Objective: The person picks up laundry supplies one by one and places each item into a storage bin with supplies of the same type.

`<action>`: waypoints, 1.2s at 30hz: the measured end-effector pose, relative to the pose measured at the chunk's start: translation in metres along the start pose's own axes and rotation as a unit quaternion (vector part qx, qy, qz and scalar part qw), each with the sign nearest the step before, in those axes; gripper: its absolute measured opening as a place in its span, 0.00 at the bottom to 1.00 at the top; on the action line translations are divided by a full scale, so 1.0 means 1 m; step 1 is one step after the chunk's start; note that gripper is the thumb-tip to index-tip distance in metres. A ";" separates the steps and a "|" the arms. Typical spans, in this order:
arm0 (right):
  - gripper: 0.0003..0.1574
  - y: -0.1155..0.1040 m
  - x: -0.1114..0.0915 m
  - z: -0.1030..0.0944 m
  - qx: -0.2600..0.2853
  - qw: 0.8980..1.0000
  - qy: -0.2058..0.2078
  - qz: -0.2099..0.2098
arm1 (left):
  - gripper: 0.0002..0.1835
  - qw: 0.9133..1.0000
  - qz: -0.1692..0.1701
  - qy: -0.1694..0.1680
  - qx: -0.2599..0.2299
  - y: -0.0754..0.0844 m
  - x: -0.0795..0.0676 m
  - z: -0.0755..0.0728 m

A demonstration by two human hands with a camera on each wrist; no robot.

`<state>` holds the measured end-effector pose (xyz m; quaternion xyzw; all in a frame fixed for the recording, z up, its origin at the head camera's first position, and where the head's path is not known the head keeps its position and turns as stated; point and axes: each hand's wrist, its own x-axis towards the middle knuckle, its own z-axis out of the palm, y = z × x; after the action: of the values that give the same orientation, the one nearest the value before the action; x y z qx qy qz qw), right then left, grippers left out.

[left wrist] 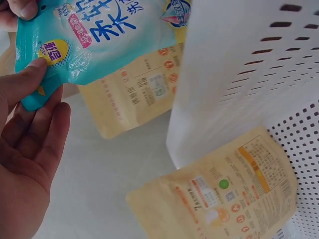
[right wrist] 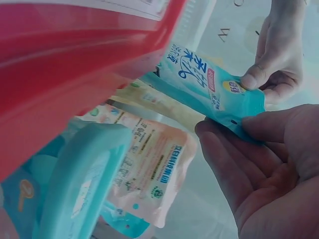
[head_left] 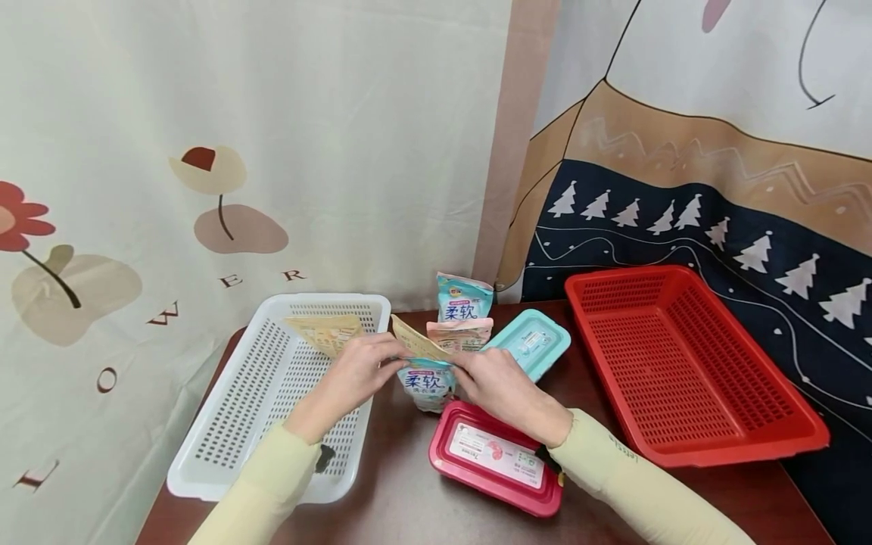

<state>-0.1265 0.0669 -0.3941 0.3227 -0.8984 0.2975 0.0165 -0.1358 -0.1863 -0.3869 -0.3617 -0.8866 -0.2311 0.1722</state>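
Both hands hold a teal-and-white laundry detergent pouch by its upper corners, upright above the dark red table. My left hand pinches one corner, thumb in front and fingers behind, as the left wrist view shows. The other corner is between the thumb and fingers of my right hand. Close behind stands a tan pouch. Farther back are a pink pouch and another teal pouch. A red-lidded box lies below my right hand, and a teal-lidded box lies behind it.
A white perforated basket stands at the left, with another tan pouch leaning inside it. At the right is a red perforated basket. A printed curtain hangs behind the table.
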 end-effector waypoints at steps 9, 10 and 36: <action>0.17 -0.008 0.005 -0.005 -0.010 0.998 0.037 -0.044 | 0.11 0.998 0.021 0.052 0.008 0.003 -0.006 -0.014; 0.18 -0.009 0.006 -0.005 -0.012 0.998 0.042 -0.048 | 0.12 0.998 0.023 0.056 0.008 0.003 -0.006 -0.015; 0.13 -0.061 0.044 -0.034 0.026 0.987 0.126 -0.094 | 0.18 0.981 0.026 0.191 -0.016 0.013 -0.009 -0.077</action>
<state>-0.1311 0.0232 -0.3244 0.3659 -0.8467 0.3563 0.1492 -0.1095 -0.2250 -0.3232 -0.3364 -0.8239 -0.3054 0.3388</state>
